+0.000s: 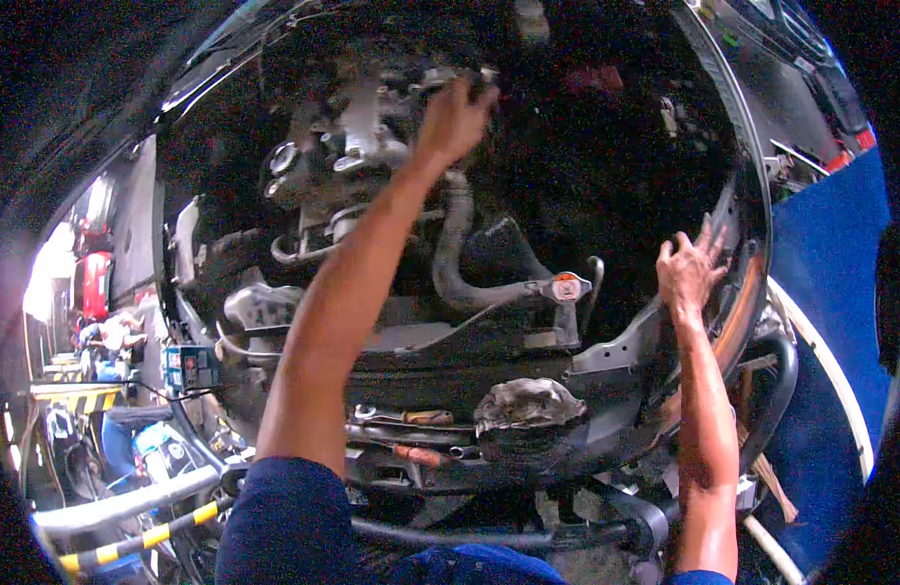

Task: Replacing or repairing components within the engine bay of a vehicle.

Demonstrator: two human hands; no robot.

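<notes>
A car's engine bay lies below me, with the engine (357,117) at its far middle. My left hand (457,122) reaches over the engine's right side, fingers bent down among small metal fittings. It looks closed, but its fingertips and whatever they hold are lost in the dark. Nearer me, a thick grey hose (455,244) curves down to the radiator cap (567,287). My right hand (692,273) rests on the bay's right edge, beside the fender (743,312). Its fingers are spread and it holds nothing.
Along the front crossmember lie a ratchet wrench (401,417), an orange-handled tool (421,455) and a crumpled rag (528,405). A teal crate (190,367) stands off to the left, near a yellow-and-black striped bar (148,536). Blue sheeting (825,253) is at the right.
</notes>
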